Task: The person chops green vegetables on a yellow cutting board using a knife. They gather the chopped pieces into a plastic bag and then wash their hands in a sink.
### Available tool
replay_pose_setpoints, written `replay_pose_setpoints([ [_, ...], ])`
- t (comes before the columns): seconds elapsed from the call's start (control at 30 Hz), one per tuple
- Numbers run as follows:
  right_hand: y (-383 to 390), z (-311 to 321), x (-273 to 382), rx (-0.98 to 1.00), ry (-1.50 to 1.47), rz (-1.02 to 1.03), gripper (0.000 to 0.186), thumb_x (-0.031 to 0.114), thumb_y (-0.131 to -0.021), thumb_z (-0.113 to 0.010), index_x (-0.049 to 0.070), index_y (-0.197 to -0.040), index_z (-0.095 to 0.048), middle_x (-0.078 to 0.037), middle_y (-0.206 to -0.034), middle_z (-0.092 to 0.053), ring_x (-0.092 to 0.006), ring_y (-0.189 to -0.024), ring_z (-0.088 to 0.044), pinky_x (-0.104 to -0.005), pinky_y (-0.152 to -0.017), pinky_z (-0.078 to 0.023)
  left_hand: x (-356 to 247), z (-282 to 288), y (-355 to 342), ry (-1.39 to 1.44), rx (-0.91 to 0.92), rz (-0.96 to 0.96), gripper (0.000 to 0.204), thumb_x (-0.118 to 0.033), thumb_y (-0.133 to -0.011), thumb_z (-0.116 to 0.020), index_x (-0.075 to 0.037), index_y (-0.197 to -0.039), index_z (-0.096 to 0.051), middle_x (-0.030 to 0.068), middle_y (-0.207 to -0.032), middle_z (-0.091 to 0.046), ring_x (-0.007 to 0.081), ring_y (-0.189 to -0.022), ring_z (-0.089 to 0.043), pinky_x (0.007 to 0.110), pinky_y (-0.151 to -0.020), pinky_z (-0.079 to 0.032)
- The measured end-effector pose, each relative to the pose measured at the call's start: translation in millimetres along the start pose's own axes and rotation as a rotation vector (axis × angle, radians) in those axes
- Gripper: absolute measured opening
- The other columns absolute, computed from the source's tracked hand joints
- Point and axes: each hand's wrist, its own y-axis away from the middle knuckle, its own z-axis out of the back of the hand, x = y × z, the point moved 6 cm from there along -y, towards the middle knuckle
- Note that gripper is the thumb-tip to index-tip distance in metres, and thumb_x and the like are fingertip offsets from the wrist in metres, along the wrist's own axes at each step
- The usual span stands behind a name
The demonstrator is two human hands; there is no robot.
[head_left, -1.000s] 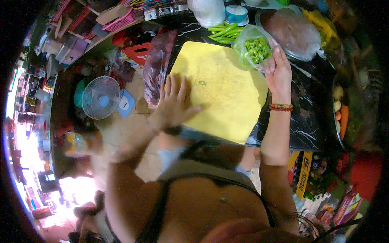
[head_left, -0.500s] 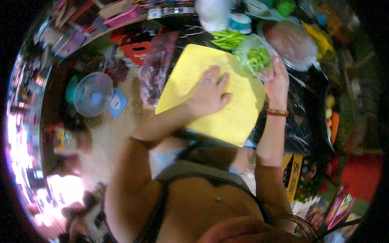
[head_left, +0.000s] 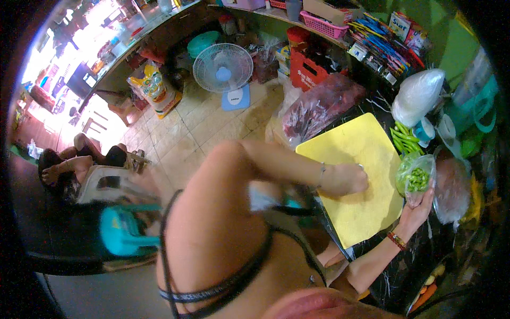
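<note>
My left hand [head_left: 348, 178] is closed low over the yellow cutting board [head_left: 340, 143], fingers curled down; a small shiny bit shows at its fingers, too hidden to name. My right hand [head_left: 419, 207] grips a clear plastic bag of chopped green peppers [head_left: 417, 178] at the board's right edge. Whole long green peppers [head_left: 404, 139] lie just beyond, near a white-and-teal tub [head_left: 424, 131] and a bulging white plastic bag [head_left: 417, 95]. A clear bag with pale brown contents [head_left: 450, 186] sits right of my right hand, and a dark red wrapped package [head_left: 321, 106] lies past the board.
Around the dark marble counter [head_left: 380, 250] are a fan [head_left: 222, 68], a red crate [head_left: 311, 72], a yellow sack [head_left: 156, 90] and a crowded shelf [head_left: 321, 24]. Another person's bare legs [head_left: 71, 173] show at the left beside a teal plastic seat [head_left: 125, 228]. Carrots [head_left: 425, 295] sit bottom right.
The view has swung leftward, putting the board further right and revealing more room. My left hand has gone from spread on the board to closed. My right hand still holds the bag.
</note>
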Motion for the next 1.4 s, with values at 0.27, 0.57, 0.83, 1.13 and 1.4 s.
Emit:
replay_pose_setpoints([
  [0.27, -8.1, 5.9, 4.0, 0.083, 0.427, 0.217, 0.045, 0.029, -0.103, -0.054, 0.000, -0.138, -0.054, -0.010, -0.135, -0.058, -0.0201, -0.121, -0.055, -0.0371, -0.102, -0.045, 14.6, 17.7, -143.1, 0.198, -0.183, 0.113, 0.012, -0.010, -0.077, -0.062, -0.002, -0.084, -0.069, 0.0192, -0.091, -0.067, 0.0399, -0.093, -0.065, 0.050, -0.080, -0.054],
  [0.57, -3.4, 10.8, 15.5, 0.053, 0.334, 0.139, 0.046, 0.031, -0.104, -0.053, 0.001, -0.139, -0.053, -0.011, -0.136, -0.057, -0.0184, -0.117, -0.057, -0.0316, -0.086, -0.049, 25.8, -7.0, -112.8, -0.136, -0.243, 0.072, 0.011, -0.011, -0.075, -0.066, -0.002, -0.080, -0.071, 0.0169, -0.090, -0.069, 0.0344, -0.087, -0.070, 0.045, -0.073, -0.059],
  [0.83, -7.9, 19.4, 13.4, 0.078, 0.655, 0.330, 0.044, 0.029, -0.105, -0.051, 0.002, -0.139, -0.055, -0.010, -0.138, -0.056, -0.0196, -0.121, -0.055, -0.0319, -0.086, -0.049, 37.8, 13.8, -97.7, 0.215, -0.254, 0.176, 0.019, -0.007, -0.078, -0.064, 0.003, -0.094, -0.068, 0.0233, -0.110, -0.063, 0.0385, -0.098, -0.065, 0.045, -0.086, -0.056],
  [1.13, -1.3, 14.8, 11.3, 0.122, 0.211, 0.244, 0.047, 0.005, -0.093, -0.057, -0.001, -0.139, -0.053, -0.012, -0.131, -0.060, -0.0193, -0.114, -0.058, -0.0343, -0.091, -0.049, 85.8, -8.1, -18.8, 0.024, -0.262, 0.192, 0.030, -0.028, -0.084, -0.062, 0.001, -0.091, -0.065, 0.0229, -0.105, -0.065, 0.0372, -0.112, -0.058, 0.052, -0.096, -0.044],
  [1.4, 13.0, -13.4, 11.6, 0.003, -0.063, 0.102, 0.030, 0.024, -0.104, -0.055, 0.002, -0.121, -0.065, 0.008, -0.058, -0.038, -0.0039, -0.046, -0.032, -0.0240, -0.045, -0.033, 21.0, -23.2, -32.4, -0.055, 0.102, 0.357, 0.085, -0.058, -0.098, -0.043, 0.004, -0.153, -0.025, 0.0372, -0.156, -0.018, 0.0512, -0.148, -0.012, 0.060, -0.120, -0.010],
])
